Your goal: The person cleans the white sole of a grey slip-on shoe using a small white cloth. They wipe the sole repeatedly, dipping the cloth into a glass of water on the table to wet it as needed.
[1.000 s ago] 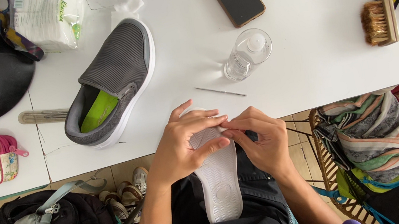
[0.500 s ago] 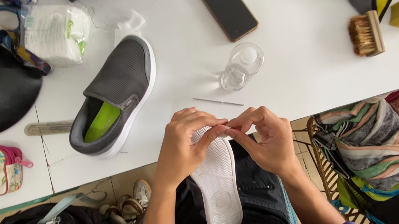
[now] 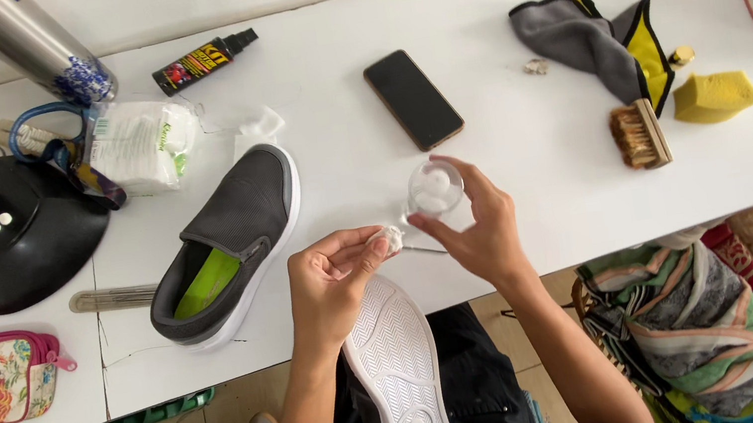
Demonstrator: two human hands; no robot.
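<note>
The left hand (image 3: 332,279) pinches a small white cotton wad (image 3: 391,237) between its fingertips, just above the white shoe sole (image 3: 399,379) lying on the lap. Beside it, the right hand (image 3: 478,228) grips a small clear glass (image 3: 434,189); a grey slip-on shoe (image 3: 231,245) sits left of both.

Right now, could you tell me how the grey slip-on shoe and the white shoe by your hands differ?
The grey slip-on shoe stands upright on the white table, green insole showing; the white shoe lies sole-up on the lap. The grey one is untouched; the white one lies right under the left hand, which pinches a white wad. Both look alike in size.
</note>
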